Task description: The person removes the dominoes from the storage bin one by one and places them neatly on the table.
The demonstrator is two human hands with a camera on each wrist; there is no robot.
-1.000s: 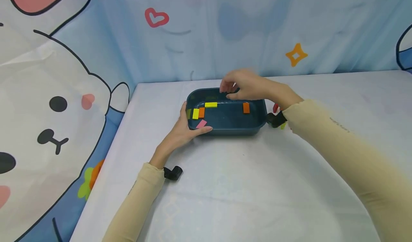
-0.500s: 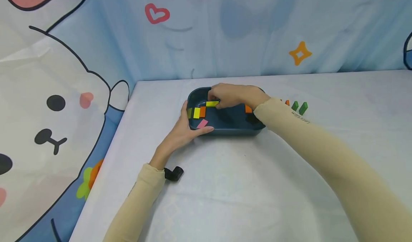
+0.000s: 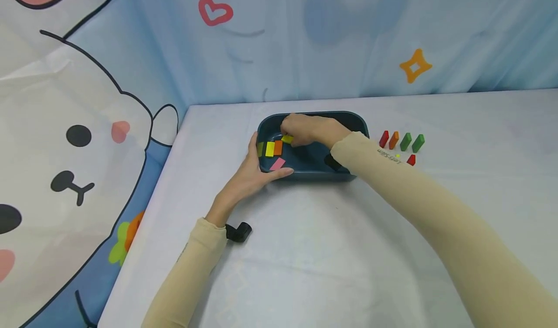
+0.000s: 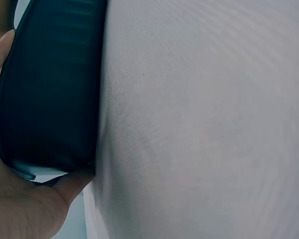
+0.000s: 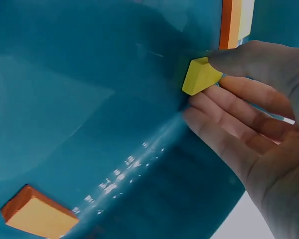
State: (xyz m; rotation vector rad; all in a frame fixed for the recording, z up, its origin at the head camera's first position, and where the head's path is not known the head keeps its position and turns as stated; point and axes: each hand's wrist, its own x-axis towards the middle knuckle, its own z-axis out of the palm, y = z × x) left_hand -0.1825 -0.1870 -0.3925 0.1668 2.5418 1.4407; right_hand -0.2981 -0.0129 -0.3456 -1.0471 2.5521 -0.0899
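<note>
A dark teal plastic tub (image 3: pixel 322 176) sits on the white-covered table. My left hand (image 3: pixel 246 179) holds its left end, thumb along the front rim and fingers at the left side. Inside the tub, my right hand (image 3: pixel 307 128) pinches a small yellow block (image 5: pixel 202 77) between thumb and fingers; the block looks tilted in the head view. Close by lie another yellow block (image 3: pixel 270 148), an orange block (image 3: pixel 278 148) and a pink block (image 3: pixel 277 164). A separate orange block (image 5: pixel 40 214) shows in the right wrist view; the right arm hides it from the head view.
Right of the tub stand a red block (image 3: pixel 384 139), an orange one and two green blocks (image 3: pixel 418 143). Nearer, a second red block (image 3: pixel 411 160) and a yellow bit are partly covered by the right sleeve (image 3: pixel 392 168). A printed curtain (image 3: pixel 279 52) hangs behind the table.
My right hand has come down from above the tub's back rim into it and taken hold of the yellow block, which has turned from lying flat to tilted. The left hand keeps its hold.
</note>
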